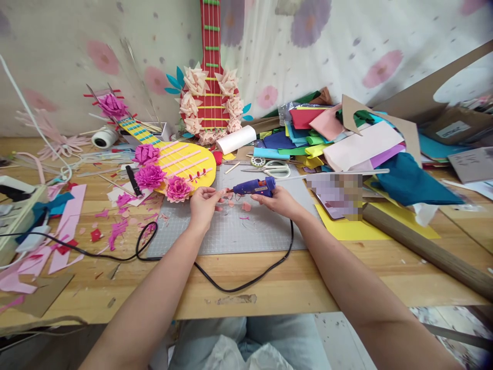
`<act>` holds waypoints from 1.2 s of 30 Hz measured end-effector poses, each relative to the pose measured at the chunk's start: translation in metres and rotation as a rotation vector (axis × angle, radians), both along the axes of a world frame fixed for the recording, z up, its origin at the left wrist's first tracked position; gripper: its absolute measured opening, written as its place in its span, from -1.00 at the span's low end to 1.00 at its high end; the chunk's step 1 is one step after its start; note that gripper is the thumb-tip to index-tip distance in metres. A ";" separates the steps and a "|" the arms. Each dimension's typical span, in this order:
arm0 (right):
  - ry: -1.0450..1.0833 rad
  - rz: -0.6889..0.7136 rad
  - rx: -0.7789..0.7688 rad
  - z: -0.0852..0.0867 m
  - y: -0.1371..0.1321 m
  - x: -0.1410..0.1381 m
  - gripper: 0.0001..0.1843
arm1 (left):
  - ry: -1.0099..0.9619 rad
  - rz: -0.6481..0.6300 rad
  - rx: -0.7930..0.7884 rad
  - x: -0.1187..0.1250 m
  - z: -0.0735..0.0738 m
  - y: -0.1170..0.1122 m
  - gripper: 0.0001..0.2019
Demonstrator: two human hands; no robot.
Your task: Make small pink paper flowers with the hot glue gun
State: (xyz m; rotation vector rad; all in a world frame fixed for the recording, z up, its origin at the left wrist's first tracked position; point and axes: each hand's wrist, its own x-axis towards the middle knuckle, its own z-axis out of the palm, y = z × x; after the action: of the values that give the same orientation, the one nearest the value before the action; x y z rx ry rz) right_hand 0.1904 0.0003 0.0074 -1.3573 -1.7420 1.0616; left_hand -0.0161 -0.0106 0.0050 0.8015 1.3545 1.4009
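Glue gun (254, 186) sits in the right hand (280, 202), fingers wrapped round its handle, nozzle pointing left, a long pale stick (331, 173) jutting from its back. The left hand (204, 204) has thumb and fingers drawn together right at the nozzle — whether they pinch something there is too small to tell. Both hands are over a grey mat (246, 241), where pink scraps (246, 206) lie just below the gun. A black cord (231, 291) drops from the handle, curves over the table (277, 282) in front of the mat, passes under the left forearm and loops beside the mat's left edge. Just behind the gun lie scissors (285, 169) with pale handles. Left of these, a yellow guitar (206, 163) reaches over the mat, pink flowers (179, 188) along its near side, with a black marker (133, 181) near them. Farther back, a red guitar (211, 105) stands upright before the curtain (327, 61), a white roll (236, 140) at its foot. Right of the mat are a yellow sheet (335, 226), a brown tube (416, 244) partly across it and — behind — a heap of coloured sheets (364, 146). Pink strips (69, 226) litter the far left.
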 end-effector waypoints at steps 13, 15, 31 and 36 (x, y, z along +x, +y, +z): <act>-0.171 -0.423 0.107 -0.016 0.018 0.024 -0.55 | 0.001 0.018 0.120 -0.009 -0.006 0.007 -0.62; -0.279 -0.459 0.138 -0.018 0.020 0.025 -0.53 | 0.030 0.007 0.137 -0.009 -0.009 0.009 -0.63; -0.832 -0.085 -0.042 0.040 -0.013 0.021 -0.66 | 0.051 0.027 0.166 -0.012 -0.015 0.013 -0.65; -0.295 0.028 0.222 0.013 0.006 -0.036 -0.70 | 0.093 0.017 0.181 -0.010 -0.014 0.012 -0.66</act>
State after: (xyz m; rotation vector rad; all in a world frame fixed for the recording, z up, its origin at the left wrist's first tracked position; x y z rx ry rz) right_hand 0.1542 0.0059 0.0200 -1.4042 -2.0287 0.6821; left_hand -0.0263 0.0015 -0.0092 0.9867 1.3205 1.5314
